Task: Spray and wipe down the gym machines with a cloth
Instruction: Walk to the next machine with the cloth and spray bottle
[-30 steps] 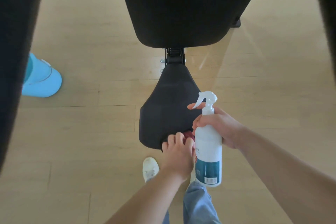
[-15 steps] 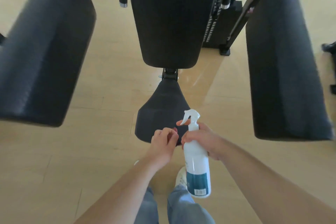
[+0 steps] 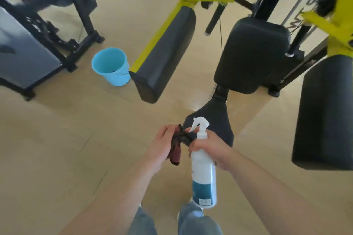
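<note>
Cloth (image 3: 176, 151), dark red w/ black, sat bunched in the left hand (image 3: 162, 147), fingers curled round it, one end hanging below the palm. Right hand (image 3: 212, 151) wrapped the spray bottle (image 3: 203, 173) at its neck, forefinger by the trigger, nozzle twd the cloth just left of it. Black seat (image 3: 215, 118) lay just beyond both hands, back pad (image 3: 252, 53) further past it. Blue bucket (image 3: 114, 76) stood well off to the left hand's left.
</note>
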